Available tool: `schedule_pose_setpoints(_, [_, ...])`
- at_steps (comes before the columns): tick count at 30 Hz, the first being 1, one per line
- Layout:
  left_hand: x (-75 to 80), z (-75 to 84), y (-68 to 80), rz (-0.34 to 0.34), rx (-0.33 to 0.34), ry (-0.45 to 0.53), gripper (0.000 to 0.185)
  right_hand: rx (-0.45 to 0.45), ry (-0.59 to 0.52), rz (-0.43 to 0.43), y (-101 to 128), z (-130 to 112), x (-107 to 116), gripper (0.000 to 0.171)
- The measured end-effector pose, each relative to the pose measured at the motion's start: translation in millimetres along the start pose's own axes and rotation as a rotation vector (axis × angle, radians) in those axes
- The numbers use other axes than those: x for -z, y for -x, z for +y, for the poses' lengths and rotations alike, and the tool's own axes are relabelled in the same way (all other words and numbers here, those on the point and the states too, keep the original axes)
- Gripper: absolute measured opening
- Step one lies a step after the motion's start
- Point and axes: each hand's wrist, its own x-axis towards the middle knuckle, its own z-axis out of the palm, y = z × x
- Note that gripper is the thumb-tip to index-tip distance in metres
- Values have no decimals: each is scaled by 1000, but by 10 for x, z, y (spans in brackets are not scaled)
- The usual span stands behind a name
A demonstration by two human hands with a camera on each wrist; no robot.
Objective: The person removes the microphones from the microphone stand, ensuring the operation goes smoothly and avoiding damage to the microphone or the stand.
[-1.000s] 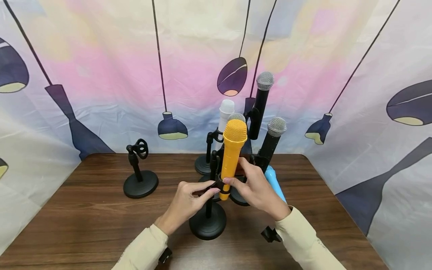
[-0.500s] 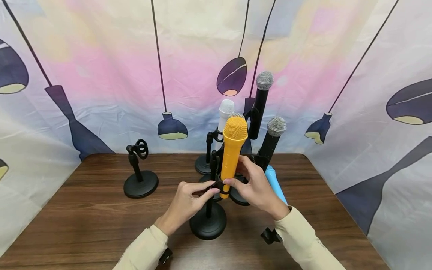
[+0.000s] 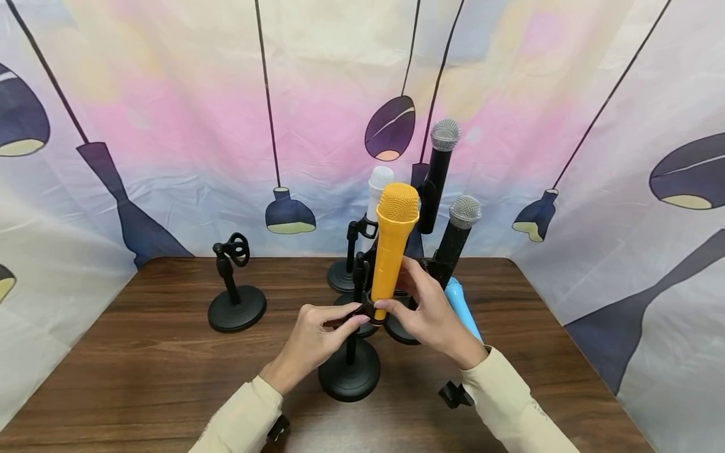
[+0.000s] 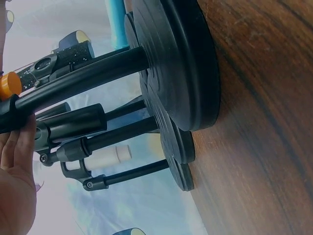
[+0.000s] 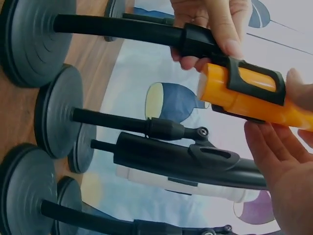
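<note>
An orange-yellow microphone (image 3: 392, 245) stands tilted in the black clip (image 5: 259, 96) of the nearest desk stand, whose round base (image 3: 349, 372) rests on the table. My left hand (image 3: 314, 336) pinches the stand's head beside the clip, thumb on the near side. With thumb and fingers, my right hand (image 3: 433, 314) grips the microphone's lower body just above the clip. In the right wrist view the microphone's orange end pokes out below the clip. Only that end (image 4: 10, 85) shows in the left wrist view, at the left edge.
Behind stand a white microphone (image 3: 381, 182) and black microphones (image 3: 433, 182) (image 3: 455, 242) on stands, crowded together. A blue microphone (image 3: 461, 308) is partly hidden by my right hand. One stand with an unfilled clip (image 3: 236, 308) is at the left. A printed cloth (image 3: 198, 126) hangs behind the table.
The orange-yellow microphone has slid upward in the clip, and its head now covers the silver microphone top behind it. My right fingers rise slightly; my left hand stays put.
</note>
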Motion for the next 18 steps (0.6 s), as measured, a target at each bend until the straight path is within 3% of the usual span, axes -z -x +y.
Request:
schedule_pose_setpoints(8, [-4,-11,17,4,-4,-5,26,16,78,3,-37,-30,-6,64])
schedule_pose_setpoints(18, [-14,-3,7,18,-17,2,27,34,34,12,-52,-55,19,73])
